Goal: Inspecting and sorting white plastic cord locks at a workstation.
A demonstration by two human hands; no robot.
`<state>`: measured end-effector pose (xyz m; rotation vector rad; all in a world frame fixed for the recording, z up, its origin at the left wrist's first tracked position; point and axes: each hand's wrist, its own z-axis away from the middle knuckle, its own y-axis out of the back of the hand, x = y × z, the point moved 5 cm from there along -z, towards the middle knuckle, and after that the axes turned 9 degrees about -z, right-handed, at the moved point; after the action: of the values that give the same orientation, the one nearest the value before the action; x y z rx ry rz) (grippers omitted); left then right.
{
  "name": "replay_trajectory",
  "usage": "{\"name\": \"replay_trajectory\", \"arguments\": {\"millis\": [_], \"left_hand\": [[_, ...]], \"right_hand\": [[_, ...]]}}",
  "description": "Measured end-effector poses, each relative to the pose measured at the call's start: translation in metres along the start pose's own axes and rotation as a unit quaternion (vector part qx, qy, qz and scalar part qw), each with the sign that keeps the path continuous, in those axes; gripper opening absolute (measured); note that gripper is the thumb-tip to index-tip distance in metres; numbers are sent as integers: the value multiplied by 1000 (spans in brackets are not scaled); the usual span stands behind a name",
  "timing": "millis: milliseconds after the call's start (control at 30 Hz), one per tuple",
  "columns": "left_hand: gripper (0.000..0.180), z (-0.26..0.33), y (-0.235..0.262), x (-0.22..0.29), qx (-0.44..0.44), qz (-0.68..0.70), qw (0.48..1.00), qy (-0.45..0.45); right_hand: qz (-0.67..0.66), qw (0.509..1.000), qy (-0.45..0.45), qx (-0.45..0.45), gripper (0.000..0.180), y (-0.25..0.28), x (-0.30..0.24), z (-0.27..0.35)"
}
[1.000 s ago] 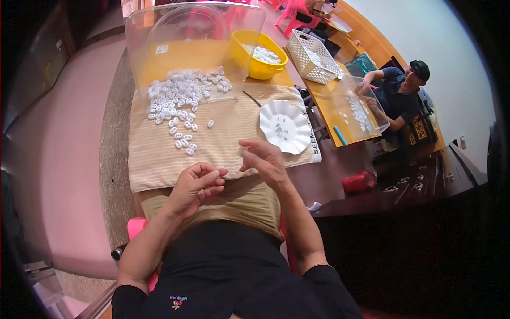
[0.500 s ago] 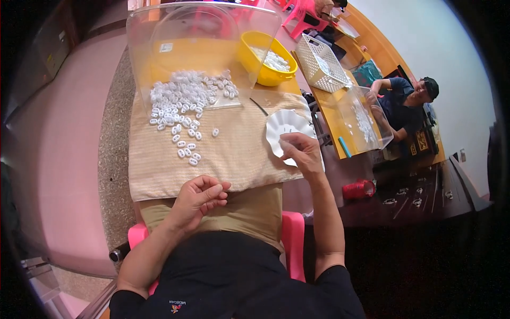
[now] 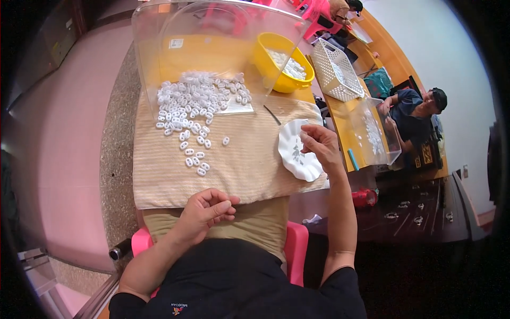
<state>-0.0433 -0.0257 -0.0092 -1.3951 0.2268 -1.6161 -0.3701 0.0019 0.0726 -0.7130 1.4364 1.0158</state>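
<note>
My left hand (image 3: 211, 211) is held low by the near edge of a beige striped cloth (image 3: 244, 175). Its thumb and forefinger are pinched together; anything between them is too small to make out. Over the right side of a white wavy-rimmed plate (image 3: 289, 159) is my right hand (image 3: 323, 146), thumb and fingers closed. Whether they grip a piece I cannot make out. Small grey slivers (image 3: 297, 150) lie on the plate. Left of it are many small white oval pieces (image 3: 183, 114) with two slots each, heaped at the back and scattered toward me. One oval piece (image 3: 226, 141) lies apart.
A clear plastic bin (image 3: 212, 58) lies on its side behind the heap. Beside it stands a yellow basin (image 3: 265, 66) with white pieces. A dark thin stick (image 3: 272, 115) lies near the plate. To the right, a co-worker (image 3: 417, 114) sits by a white basket (image 3: 334, 69) and another clear bin (image 3: 393, 138).
The whole view has shifted slightly. My right hand has moved a little away from me and to the right across the plate, uncovering more slivers. My left hand keeps nearly the same pose.
</note>
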Motion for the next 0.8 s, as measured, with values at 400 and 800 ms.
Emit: {"name": "replay_trajectory", "arguments": {"millis": [400, 800], "left_hand": [[13, -2, 2, 3, 1, 15, 1000, 5], [13, 1, 1, 3, 3, 28, 1000, 6]], "right_hand": [[26, 998, -5, -53, 21, 24, -17, -64], [41, 996, 72, 20, 46, 15, -58, -153]]}}
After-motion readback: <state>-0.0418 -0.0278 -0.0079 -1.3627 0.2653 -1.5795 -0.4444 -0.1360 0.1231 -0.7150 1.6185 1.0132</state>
